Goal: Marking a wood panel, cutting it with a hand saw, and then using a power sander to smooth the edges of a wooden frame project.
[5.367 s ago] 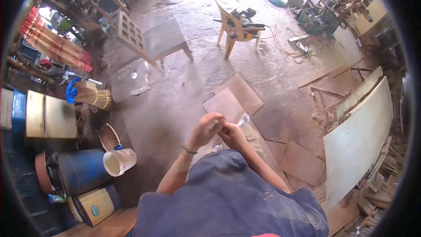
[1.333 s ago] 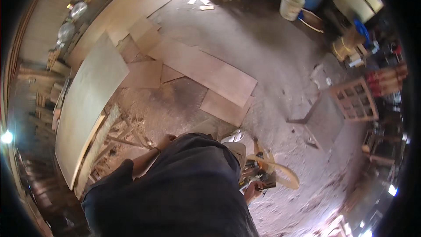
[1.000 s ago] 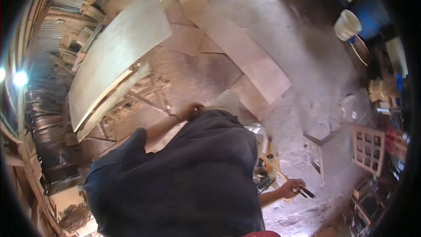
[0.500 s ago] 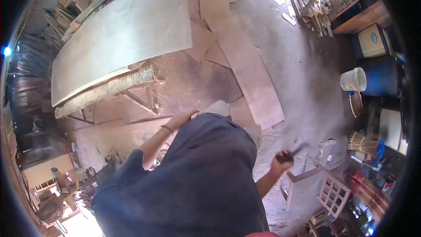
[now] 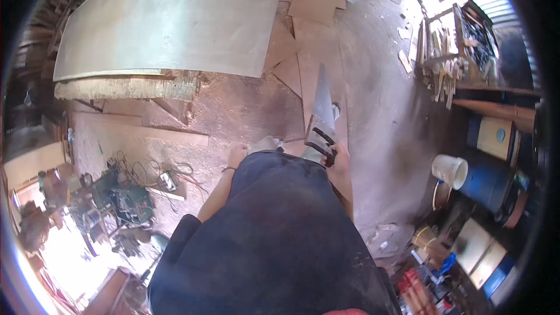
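Note:
A handsaw (image 5: 322, 105) with a long tapering grey blade and a dark handle is in front of me, its tip pointing away. My right hand (image 5: 338, 160) is closed round the handle at my right thigh. On the other side, my left hand (image 5: 236, 155) hangs beside my left thigh, a band on its wrist. Its fingers are too small and blurred to read, and no object shows in it. Beyond both hands, a large pale sheet (image 5: 175, 23) lies on a low support with a rough, light-coloured edge.
Brown flat boards (image 5: 318, 41) lie on the dusty floor ahead. Cables (image 5: 154, 169) and machine parts clutter the left. At the right are a white bucket (image 5: 450, 171), a blue barrel (image 5: 487, 178) and a bundle of sticks (image 5: 429, 242). Scrap wood (image 5: 443, 64) is heaped at the far right.
The handsaw in my right hand has swung from low at my right side to in front of me. My left hand has dropped nearer my thigh. The view has turned.

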`<move>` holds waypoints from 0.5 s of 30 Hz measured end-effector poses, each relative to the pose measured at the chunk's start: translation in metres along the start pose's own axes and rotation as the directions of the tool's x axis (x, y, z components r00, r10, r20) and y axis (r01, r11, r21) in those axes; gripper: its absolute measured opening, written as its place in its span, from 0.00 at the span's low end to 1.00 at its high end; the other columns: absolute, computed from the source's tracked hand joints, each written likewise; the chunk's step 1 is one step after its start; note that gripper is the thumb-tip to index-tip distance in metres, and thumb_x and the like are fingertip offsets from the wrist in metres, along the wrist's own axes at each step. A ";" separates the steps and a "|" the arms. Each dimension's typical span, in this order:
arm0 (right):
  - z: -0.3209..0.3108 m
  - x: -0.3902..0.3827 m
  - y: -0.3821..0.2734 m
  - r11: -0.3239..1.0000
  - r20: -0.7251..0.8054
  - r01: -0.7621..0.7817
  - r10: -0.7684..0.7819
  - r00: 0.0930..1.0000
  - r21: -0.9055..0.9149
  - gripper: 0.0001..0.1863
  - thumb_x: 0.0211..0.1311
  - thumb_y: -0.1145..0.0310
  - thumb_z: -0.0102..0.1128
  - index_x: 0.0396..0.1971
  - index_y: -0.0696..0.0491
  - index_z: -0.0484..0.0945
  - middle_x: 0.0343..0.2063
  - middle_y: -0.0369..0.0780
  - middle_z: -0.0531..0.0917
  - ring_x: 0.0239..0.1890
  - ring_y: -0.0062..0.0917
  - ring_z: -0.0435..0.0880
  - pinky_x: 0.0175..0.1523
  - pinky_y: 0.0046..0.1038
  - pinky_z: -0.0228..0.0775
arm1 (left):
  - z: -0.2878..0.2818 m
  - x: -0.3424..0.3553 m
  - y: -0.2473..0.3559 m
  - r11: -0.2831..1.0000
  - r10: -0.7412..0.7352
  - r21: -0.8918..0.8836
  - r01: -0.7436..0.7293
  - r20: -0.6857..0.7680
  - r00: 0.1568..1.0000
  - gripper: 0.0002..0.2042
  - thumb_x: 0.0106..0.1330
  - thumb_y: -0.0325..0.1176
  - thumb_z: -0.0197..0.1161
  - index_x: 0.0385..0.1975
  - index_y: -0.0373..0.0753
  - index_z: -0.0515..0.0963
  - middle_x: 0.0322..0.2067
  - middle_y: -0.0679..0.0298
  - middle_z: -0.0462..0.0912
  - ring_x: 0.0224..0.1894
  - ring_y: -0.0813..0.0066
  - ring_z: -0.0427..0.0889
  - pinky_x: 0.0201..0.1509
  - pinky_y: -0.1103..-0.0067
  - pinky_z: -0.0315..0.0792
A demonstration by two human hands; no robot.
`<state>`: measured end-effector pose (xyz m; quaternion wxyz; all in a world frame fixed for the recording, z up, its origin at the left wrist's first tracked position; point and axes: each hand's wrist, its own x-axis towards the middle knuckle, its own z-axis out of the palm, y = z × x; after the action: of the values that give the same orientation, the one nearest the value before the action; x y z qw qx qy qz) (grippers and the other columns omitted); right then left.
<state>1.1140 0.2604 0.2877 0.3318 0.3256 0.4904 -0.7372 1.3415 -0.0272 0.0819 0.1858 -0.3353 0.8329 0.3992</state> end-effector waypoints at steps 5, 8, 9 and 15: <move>-0.002 0.067 -0.084 0.972 0.037 -0.039 0.049 0.998 -0.233 0.04 0.58 0.68 0.46 0.28 0.53 0.67 0.18 0.38 0.71 0.15 0.25 0.71 0.18 0.27 0.62 | 0.049 -0.006 0.015 0.910 -0.125 -0.392 0.134 0.049 0.991 0.14 0.65 0.32 0.50 0.47 0.39 0.78 0.35 0.52 0.83 0.44 0.58 0.81 0.51 0.69 0.73; -0.044 0.094 -0.139 0.954 0.069 0.000 0.021 0.997 -0.299 0.03 0.56 0.70 0.46 0.28 0.53 0.68 0.18 0.37 0.70 0.12 0.23 0.68 0.16 0.26 0.60 | -0.033 -0.009 0.220 0.754 -0.470 -0.328 0.569 0.335 0.817 0.16 0.63 0.32 0.52 0.49 0.39 0.77 0.39 0.50 0.82 0.46 0.59 0.81 0.53 0.70 0.72; -0.043 0.099 -0.153 0.939 0.056 -0.004 0.025 0.998 -0.343 0.03 0.55 0.71 0.47 0.28 0.53 0.68 0.18 0.37 0.70 0.12 0.23 0.68 0.15 0.26 0.60 | -0.038 -0.009 0.227 0.734 -0.492 -0.353 0.580 0.313 0.812 0.16 0.63 0.32 0.52 0.49 0.39 0.77 0.39 0.50 0.82 0.46 0.59 0.81 0.53 0.70 0.72; -0.054 0.133 -0.228 0.929 0.098 0.029 0.008 0.995 -0.368 0.02 0.53 0.72 0.49 0.27 0.53 0.69 0.18 0.36 0.70 0.13 0.23 0.69 0.16 0.25 0.61 | 0.012 0.057 0.247 0.972 0.131 -0.172 -0.162 -0.177 0.975 0.23 0.58 0.32 0.61 0.56 0.39 0.71 0.33 0.51 0.82 0.37 0.63 0.83 0.43 0.73 0.73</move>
<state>0.8620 0.3565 0.2798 0.4068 0.2183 0.6050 -0.6487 1.1272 0.0713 0.1750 0.0545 -0.3201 0.8272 0.4586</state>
